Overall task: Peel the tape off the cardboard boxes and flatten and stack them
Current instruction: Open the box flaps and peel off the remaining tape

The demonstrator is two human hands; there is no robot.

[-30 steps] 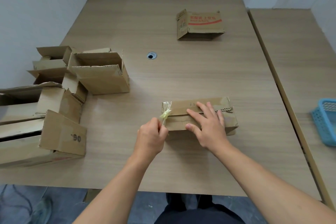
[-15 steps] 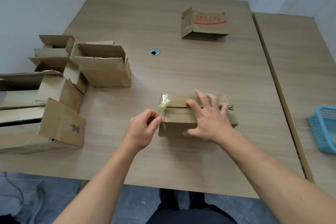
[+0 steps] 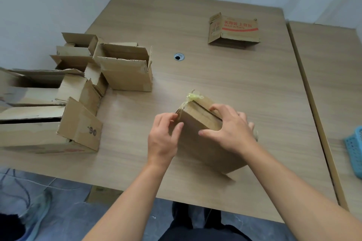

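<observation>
A wide wooden table (image 3: 235,76) fills most of the view, and a second table (image 3: 333,84) butts against its right edge. Along the left side of the main table sits a cluster of opened cardboard boxes (image 3: 39,123) with their flaps splayed. Just beside them stands 1 upright open box (image 3: 125,72).

Near the front edge, at the middle, is the box being worked on (image 3: 203,148). It is tilted up on 1 edge, with its top seam facing away from the person. At the far side, well apart, lies a red-printed box (image 3: 235,29) on its side.

The right hand (image 3: 233,129) grips the tilted box, with the fingers curved over its top edge and the thumb pressed against the near face. The left hand (image 3: 162,139) is at the box's left corner. Its fingers are curled, and the index finger and thumb close narrowly on the lower end of the tape (image 3: 193,96).

A blue basket (image 3: 354,150) shows at the right edge of the second table. The yellowish tape is bunched at the box's upper left corner and runs down that corner towards the left fingertips. A round cable hole (image 3: 179,57) sits in the table between the open box and the red-printed box.
</observation>
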